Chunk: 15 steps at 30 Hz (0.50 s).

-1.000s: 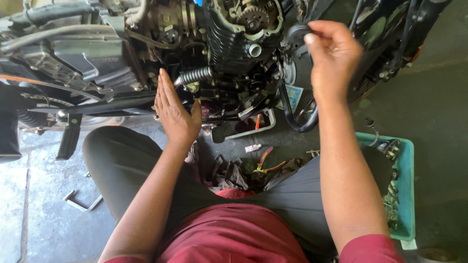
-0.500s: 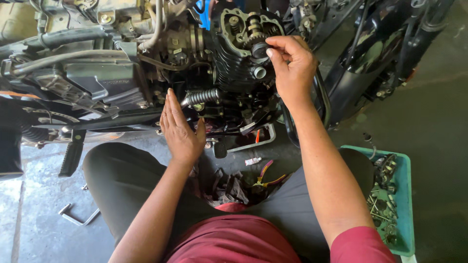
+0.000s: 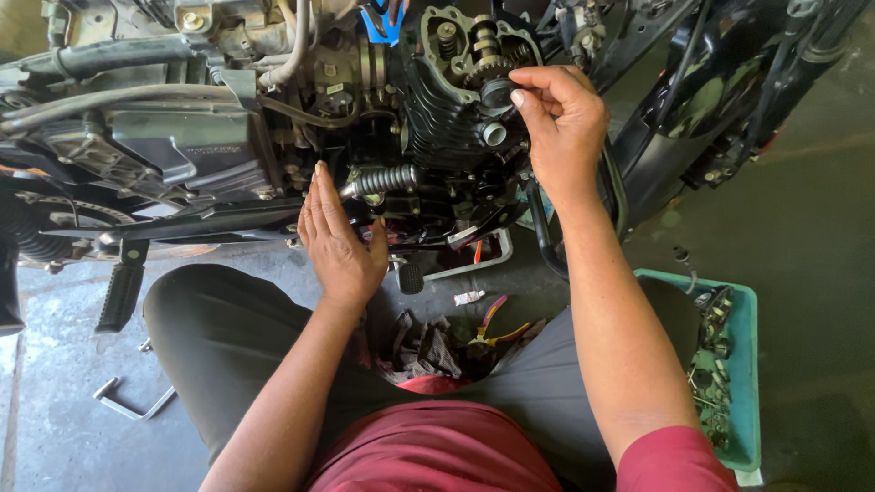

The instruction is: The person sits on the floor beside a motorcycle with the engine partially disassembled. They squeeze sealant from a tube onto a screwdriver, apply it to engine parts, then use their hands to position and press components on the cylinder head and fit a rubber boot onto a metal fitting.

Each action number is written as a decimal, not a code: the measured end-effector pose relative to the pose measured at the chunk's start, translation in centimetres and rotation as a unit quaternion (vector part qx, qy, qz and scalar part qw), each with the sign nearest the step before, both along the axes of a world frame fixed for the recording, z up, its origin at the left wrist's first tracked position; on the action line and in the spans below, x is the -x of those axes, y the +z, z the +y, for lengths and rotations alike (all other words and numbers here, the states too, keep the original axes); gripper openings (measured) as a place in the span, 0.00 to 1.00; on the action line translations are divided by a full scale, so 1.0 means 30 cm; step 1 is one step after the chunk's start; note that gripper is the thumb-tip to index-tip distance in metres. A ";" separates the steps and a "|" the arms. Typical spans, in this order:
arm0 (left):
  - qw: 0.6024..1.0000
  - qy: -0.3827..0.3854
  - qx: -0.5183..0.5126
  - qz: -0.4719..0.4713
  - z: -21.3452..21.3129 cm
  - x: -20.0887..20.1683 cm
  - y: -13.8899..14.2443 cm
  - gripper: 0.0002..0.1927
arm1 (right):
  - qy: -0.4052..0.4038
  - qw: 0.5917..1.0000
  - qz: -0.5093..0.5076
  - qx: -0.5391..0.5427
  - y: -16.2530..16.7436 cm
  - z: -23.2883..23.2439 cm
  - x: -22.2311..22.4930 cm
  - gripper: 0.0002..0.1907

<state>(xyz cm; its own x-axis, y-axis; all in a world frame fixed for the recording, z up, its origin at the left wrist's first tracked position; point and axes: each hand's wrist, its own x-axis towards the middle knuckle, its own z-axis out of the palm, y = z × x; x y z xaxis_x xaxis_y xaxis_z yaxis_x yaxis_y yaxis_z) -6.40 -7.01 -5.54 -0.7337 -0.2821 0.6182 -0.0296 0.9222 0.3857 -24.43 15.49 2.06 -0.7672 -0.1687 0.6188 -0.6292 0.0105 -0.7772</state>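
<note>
A motorcycle engine (image 3: 428, 118) with its black finned cylinder and open head cover fills the top of the view. My right hand (image 3: 558, 123) is up at the open cylinder head, fingers pinched on a small dark round part (image 3: 499, 91) beside the cam gear (image 3: 488, 56). My left hand (image 3: 339, 241) is flat with fingers together, resting against the lower engine frame next to a ribbed kick-lever rubber (image 3: 383, 180). Between my knees on the floor lie dark rags (image 3: 428, 351) and pliers with red and yellow handles (image 3: 492, 323).
A green plastic tray (image 3: 743, 383) with several bolts and small parts sits on the floor at my right. A bent metal tool (image 3: 132, 401) lies on the floor at left. A black footrest (image 3: 120, 292) hangs at left. The black front fork and mudguard (image 3: 711, 100) stand at upper right.
My right hand came from the upper right over to the open cylinder head and now pinches a small round part there. My left hand has stayed by the lower frame.
</note>
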 end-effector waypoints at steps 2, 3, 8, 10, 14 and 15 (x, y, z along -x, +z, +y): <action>1.000 -0.002 -0.001 0.004 0.000 0.001 0.000 0.51 | 0.003 1.000 0.000 -0.003 -0.002 0.002 0.003 0.10; 1.000 -0.003 -0.002 0.004 0.000 -0.001 -0.001 0.51 | 0.004 1.000 0.001 -0.006 -0.003 0.001 0.004 0.10; 1.000 -0.004 -0.008 0.007 0.003 -0.002 -0.003 0.51 | -0.004 1.000 0.014 -0.017 0.001 -0.001 -0.002 0.10; 1.000 -0.005 -0.009 0.009 0.004 -0.002 -0.001 0.52 | -0.021 0.998 0.039 -0.035 0.009 0.000 -0.009 0.10; 1.000 -0.014 -0.014 0.015 0.004 -0.004 0.006 0.53 | -0.064 0.992 0.068 -0.081 0.029 0.000 -0.023 0.10; 1.000 -0.018 -0.015 0.018 0.005 -0.007 0.009 0.53 | -0.064 0.992 0.073 -0.084 0.035 0.000 -0.025 0.10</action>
<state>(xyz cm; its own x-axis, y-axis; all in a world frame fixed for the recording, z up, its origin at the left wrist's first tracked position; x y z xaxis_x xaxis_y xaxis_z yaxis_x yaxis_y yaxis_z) -6.20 -6.88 -5.26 -0.7211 -0.2753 0.6358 0.0174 0.9102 0.4138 -23.69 15.49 3.10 -0.6932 -0.1863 0.6962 -0.7201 0.2192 -0.6584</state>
